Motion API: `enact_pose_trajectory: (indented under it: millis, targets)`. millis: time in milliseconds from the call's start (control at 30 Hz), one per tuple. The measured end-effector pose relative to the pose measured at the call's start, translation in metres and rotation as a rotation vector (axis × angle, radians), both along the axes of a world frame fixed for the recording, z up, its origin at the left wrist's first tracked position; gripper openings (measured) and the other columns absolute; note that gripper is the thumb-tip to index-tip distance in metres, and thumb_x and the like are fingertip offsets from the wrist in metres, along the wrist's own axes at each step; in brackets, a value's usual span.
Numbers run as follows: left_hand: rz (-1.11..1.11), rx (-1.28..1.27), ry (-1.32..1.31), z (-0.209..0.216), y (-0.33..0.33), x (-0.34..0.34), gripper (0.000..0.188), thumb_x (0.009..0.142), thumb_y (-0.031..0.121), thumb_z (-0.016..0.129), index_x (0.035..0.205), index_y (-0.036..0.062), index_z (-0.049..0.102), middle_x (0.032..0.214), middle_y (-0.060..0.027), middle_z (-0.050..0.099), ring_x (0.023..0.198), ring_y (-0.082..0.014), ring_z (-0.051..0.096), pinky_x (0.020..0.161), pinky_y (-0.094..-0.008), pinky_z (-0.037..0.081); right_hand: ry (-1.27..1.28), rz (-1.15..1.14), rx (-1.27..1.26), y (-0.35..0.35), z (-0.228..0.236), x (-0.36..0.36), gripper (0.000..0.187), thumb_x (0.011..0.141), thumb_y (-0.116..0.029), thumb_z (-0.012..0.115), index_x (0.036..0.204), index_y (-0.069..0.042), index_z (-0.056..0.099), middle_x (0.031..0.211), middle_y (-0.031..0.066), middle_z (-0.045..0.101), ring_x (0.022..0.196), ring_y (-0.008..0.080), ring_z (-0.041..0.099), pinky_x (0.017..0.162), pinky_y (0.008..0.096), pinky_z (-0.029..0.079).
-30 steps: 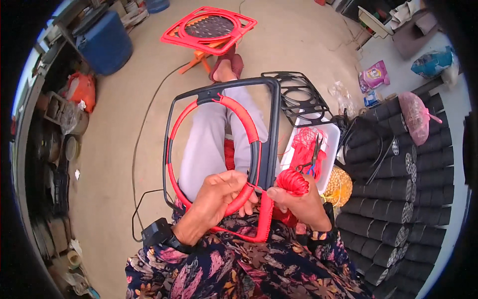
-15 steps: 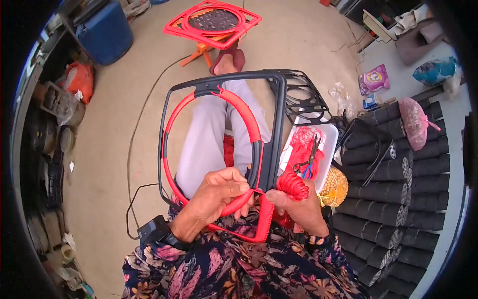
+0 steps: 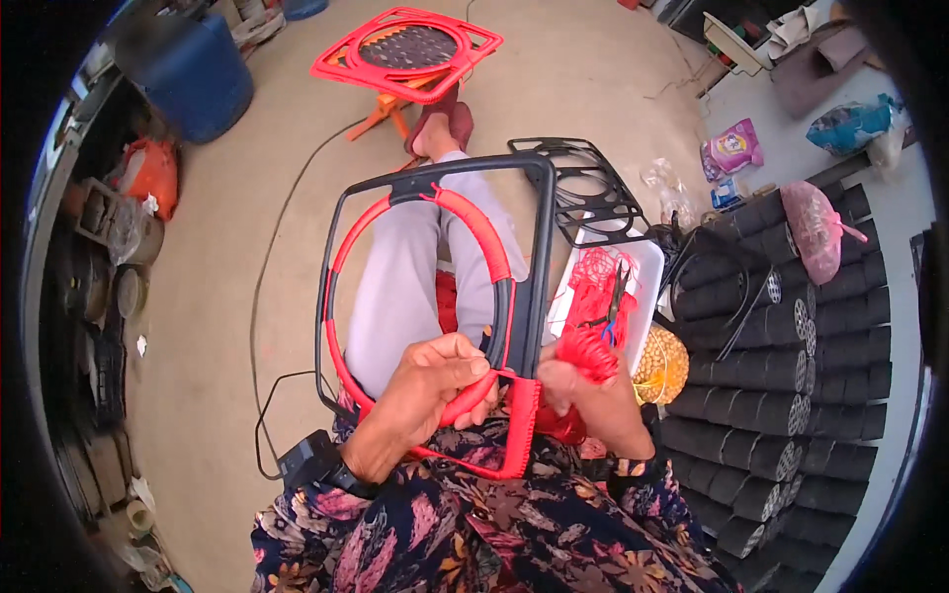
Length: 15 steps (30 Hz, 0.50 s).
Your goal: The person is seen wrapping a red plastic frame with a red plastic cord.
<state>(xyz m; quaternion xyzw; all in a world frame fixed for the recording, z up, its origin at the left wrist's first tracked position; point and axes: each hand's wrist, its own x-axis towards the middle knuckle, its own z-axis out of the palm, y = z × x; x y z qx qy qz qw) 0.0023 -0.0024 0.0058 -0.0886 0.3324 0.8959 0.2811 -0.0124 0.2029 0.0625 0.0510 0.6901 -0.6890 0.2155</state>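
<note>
Head view: black frame (image 3: 539, 257) with red-wrapped ring (image 3: 484, 232) on lap, centre. Left hand (image 3: 430, 381) fingers clenched on ring at 6 o'clock. Right hand (image 3: 588, 400) pinches red cord bundle (image 3: 585, 348). Frame seems rigid, light; cord soft, slippery; best grip on the frame's bare edge.

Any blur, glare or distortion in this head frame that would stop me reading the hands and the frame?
Head view: even daylight, no glare; fisheye bends the black frame, with dark corners; left hand, right hand and red cord are sharp.
</note>
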Motion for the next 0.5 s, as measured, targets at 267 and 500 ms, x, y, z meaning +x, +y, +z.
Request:
enact_pose_trajectory:
  millis: [267,500]
  targets:
    - [0.027,0.041,-0.012,0.004,0.001,0.002,0.008,0.092,0.008,0.057,0.090,0.0000,0.055,0.074,-0.0159,0.064,0.052,-0.0208,0.060,0.045,-0.0289,0.047,-0.137,-0.224,-0.496,0.048,-0.016,-0.015,0.015,0.089,-0.014,0.062,0.093,-0.003,0.054,0.060,-0.0010,0.041,0.051,0.0117,0.044,0.047,0.0268,0.038]
    - [0.034,0.031,-0.019,0.006,0.003,0.001,0.010,0.092,0.008,0.057,0.090,-0.0019,0.057,0.073,-0.0154,0.064,0.050,-0.0200,0.059,0.044,-0.0283,0.046,-0.093,-0.127,-0.354,0.036,-0.049,0.008,0.027,0.089,-0.011,0.059,0.112,-0.001,0.049,0.084,0.0070,0.059,0.078,0.0174,0.059,0.076,0.0321,0.048]
